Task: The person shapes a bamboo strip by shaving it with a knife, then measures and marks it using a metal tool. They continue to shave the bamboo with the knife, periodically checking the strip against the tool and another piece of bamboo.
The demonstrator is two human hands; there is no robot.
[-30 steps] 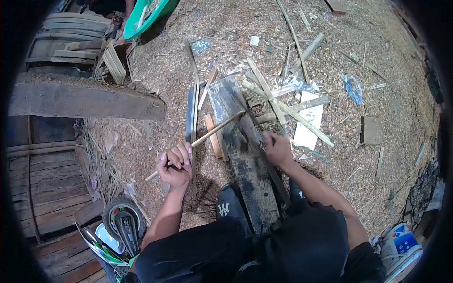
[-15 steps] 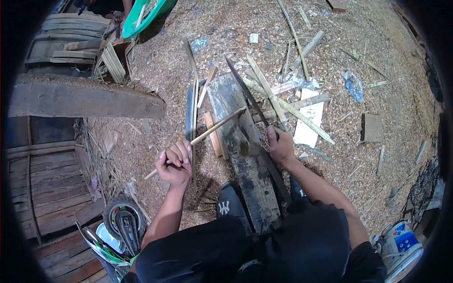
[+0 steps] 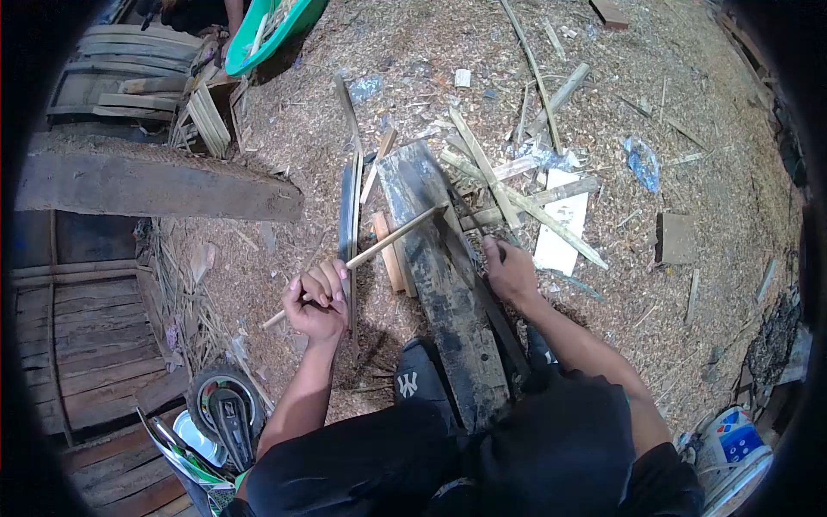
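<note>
My left hand [image 3: 317,300] is closed around a thin, pale wooden stick [image 3: 392,239], which slants up to the right. The stick's far end lies over the upper part of a worn, dark-stained wooden beam [image 3: 448,302] that runs between my feet. On the beam's right side, my right hand [image 3: 512,274] grips the handle of a long knife [image 3: 469,214]. Its dark blade, blurred by motion, points up and left along the beam's edge, close to the stick's tip.
Wood shavings cover the ground. Loose wood strips [image 3: 543,207] and a white sheet [image 3: 564,226] lie beyond the knife. A thick timber [image 3: 164,183] juts in from the left. At upper left, a person's arm [image 3: 233,15] shows beside a green basin [image 3: 263,43].
The knife blade has swung down and nearer the beam, and it is now blurred. My right hand has shifted slightly downward, while my left hand holds the stick almost unmoved.
</note>
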